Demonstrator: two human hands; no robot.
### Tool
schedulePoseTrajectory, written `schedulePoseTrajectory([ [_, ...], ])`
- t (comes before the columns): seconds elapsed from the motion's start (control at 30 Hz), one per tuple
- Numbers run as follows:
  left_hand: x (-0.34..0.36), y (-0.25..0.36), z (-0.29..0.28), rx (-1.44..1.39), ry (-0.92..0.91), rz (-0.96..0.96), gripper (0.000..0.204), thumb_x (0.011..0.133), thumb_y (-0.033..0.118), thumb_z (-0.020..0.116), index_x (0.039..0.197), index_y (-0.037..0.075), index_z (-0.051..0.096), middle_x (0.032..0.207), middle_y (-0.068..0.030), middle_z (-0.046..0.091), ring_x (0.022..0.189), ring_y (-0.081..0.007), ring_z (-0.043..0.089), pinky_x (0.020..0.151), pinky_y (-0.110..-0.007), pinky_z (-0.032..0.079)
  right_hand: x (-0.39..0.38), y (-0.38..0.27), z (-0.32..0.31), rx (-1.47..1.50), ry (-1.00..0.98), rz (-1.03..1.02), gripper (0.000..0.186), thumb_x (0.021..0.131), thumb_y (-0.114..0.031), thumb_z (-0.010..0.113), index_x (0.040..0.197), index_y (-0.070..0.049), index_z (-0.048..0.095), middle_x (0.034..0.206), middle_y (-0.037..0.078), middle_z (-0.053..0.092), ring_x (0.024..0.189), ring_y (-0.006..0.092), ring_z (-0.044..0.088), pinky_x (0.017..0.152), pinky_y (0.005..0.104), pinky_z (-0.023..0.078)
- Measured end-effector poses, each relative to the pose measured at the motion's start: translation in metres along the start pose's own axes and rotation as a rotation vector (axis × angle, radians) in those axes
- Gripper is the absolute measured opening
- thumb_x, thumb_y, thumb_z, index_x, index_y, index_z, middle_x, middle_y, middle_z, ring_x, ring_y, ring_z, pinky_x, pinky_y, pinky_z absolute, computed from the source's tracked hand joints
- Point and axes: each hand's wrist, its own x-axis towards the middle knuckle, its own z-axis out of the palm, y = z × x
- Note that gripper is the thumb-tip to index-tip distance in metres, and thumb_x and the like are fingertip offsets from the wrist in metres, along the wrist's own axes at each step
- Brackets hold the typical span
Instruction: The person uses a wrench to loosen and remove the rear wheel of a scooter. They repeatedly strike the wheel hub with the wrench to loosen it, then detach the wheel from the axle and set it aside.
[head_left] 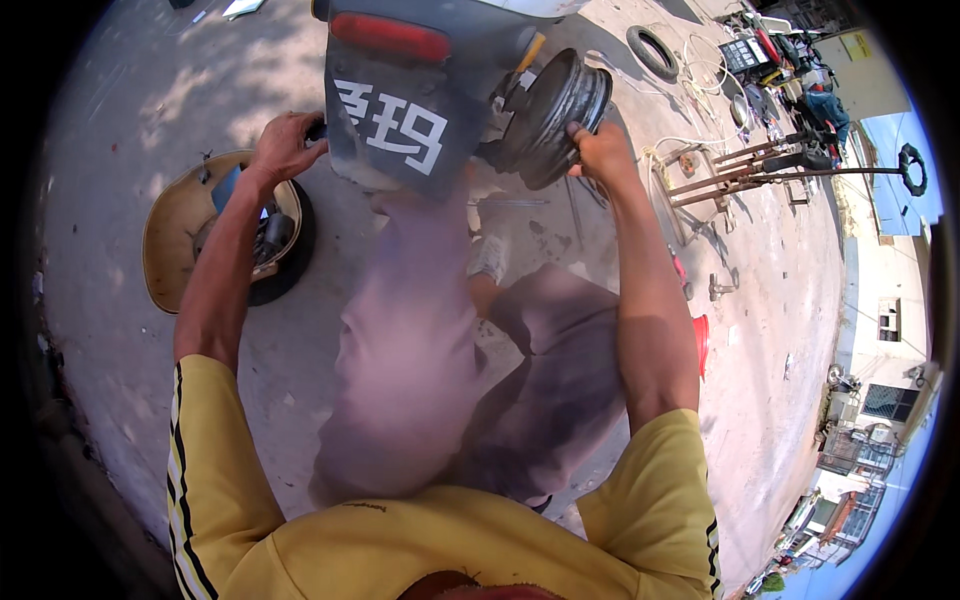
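Concrete yard, sunlit, junk all around. Far left a tan shell (180,215) sits on a black tyre (290,255) on the ground. Left hand (285,145) is up by the scooter's rear mudflap (395,120), fingers clenched on something dark at its edge, can't tell what exactly. Past the flap, the bare wheel rim (555,110) is at the back of the scooter, and the right hand (600,150) has its fingers wrapped over the rim's lower edge. Further right, a metal stand (740,170), and a spare tyre (652,50) behind.
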Motion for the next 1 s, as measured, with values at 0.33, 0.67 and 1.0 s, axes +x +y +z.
schedulePoseTrajectory([
  [0.33,0.020,-0.003,0.016,-0.017,-0.041,0.098,0.032,0.082,0.032,0.069,0.093,0.002,0.070,0.086,-0.0238,0.070,0.083,-0.0486,0.064,0.076,-0.054,0.051,-0.012,-0.016,0.000,0.047,-0.011,-0.007,0.038,0.097,-0.026,0.069,0.097,0.012,0.066,0.076,0.021,0.071,0.056,0.0280,0.071,0.061,0.0400,0.055],
  [0.67,0.029,0.018,0.003,-0.092,0.000,0.236,0.028,0.084,0.029,0.069,0.100,0.006,0.073,0.087,-0.0216,0.072,0.083,-0.0446,0.068,0.073,-0.052,0.054,-0.006,-0.004,0.003,-0.019,0.000,-0.048,0.040,0.097,-0.029,0.068,0.090,0.010,0.067,0.072,0.021,0.071,0.059,0.0284,0.073,0.068,0.0405,0.056],
  [1.0,0.007,0.071,-0.041,0.134,-0.028,-0.071,0.025,0.076,0.027,0.068,0.087,0.004,0.071,0.080,-0.0221,0.071,0.079,-0.0443,0.069,0.074,-0.051,0.055,-0.009,-0.004,0.009,-0.188,0.096,-0.024,0.044,0.096,-0.036,0.068,0.100,0.008,0.068,0.072,0.020,0.073,0.065,0.0322,0.075,0.077,0.0430,0.056],
])
